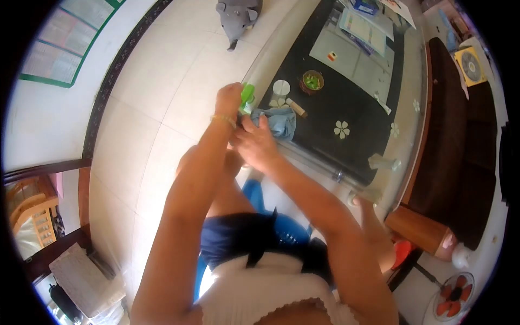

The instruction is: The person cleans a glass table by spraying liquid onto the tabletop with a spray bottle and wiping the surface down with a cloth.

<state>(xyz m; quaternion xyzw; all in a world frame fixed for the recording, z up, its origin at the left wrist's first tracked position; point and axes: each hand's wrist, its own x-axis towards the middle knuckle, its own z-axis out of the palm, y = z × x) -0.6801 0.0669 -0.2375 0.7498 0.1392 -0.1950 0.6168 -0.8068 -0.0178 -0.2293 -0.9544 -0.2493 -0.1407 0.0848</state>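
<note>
My left hand (228, 103) is closed around a small bright green and white container (247, 99), held upright just off the table's near edge. Its exact kind is hard to make out. Close below it, my right hand (256, 142) has its fingers at a crumpled grey-blue cloth (281, 123) by the table corner. The fingers appear to grip the cloth's near side, though part of the grip is hidden. Beside the cloth lie a short tan tube (296, 108) and a round white lid-like disc (281, 88).
The glass-edged table (325, 146) carries a bowl with green bits (312, 82) and papers (365, 30). A grey elephant toy (237, 19) stands on the tiled floor. A brown sofa (449, 146) lies beyond the table. A small fan (454, 294) is at lower right.
</note>
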